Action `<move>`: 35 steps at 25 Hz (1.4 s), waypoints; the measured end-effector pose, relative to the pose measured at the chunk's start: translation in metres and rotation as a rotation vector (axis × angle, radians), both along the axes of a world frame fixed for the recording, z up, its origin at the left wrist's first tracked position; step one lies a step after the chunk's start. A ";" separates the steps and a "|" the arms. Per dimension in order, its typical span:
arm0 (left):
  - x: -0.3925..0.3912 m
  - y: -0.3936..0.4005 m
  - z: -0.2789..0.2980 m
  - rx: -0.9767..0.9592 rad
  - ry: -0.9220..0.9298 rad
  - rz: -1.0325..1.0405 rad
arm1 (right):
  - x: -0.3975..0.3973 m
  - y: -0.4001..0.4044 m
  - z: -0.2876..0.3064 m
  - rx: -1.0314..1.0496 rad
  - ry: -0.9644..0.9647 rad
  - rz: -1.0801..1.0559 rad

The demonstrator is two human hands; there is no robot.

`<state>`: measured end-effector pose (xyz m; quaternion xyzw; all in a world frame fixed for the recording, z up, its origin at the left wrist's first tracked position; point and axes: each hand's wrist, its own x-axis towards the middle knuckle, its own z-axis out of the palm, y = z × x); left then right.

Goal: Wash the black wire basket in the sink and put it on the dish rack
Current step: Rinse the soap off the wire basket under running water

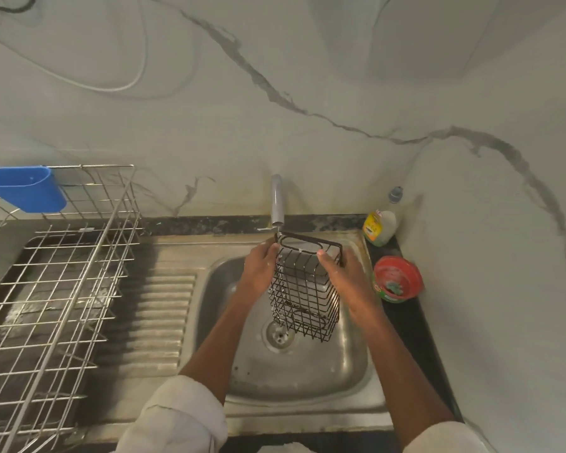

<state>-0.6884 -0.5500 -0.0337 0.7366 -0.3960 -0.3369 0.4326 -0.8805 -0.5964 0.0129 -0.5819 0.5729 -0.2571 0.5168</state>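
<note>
gripping black wire basket [304, 289] between both hands' fingers [324, 256].

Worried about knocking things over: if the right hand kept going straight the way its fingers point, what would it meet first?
Probably the tap: the right hand, gripping the black wire basket, points up-left toward it. Depth is unclear.

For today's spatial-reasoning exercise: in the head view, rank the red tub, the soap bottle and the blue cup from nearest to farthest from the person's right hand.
From the right hand:
1. Red tub, on the counter just right of it.
2. Soap bottle, in the back right corner.
3. Blue cup, far left, hung on the dish rack.
</note>
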 end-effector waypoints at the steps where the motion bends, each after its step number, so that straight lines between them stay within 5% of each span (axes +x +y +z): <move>1: -0.003 -0.003 0.005 -0.010 0.033 -0.055 | -0.006 -0.005 -0.001 0.014 -0.021 0.001; 5: 0.006 -0.020 0.003 0.080 0.273 -0.186 | -0.019 -0.015 -0.006 0.089 -0.075 -0.009; 9: 0.010 -0.058 0.014 0.186 0.506 -0.050 | -0.014 -0.007 -0.005 0.121 -0.138 0.023; 14: 0.013 -0.087 0.010 0.299 0.394 0.040 | 0.006 0.003 -0.022 0.196 -0.195 0.047; 22: 0.033 -0.024 0.008 0.089 0.264 -0.114 | 0.019 0.010 -0.022 0.095 -0.177 0.003; 35: 0.015 0.003 0.008 -0.055 0.330 0.088 | 0.008 0.034 -0.007 0.031 -0.203 0.067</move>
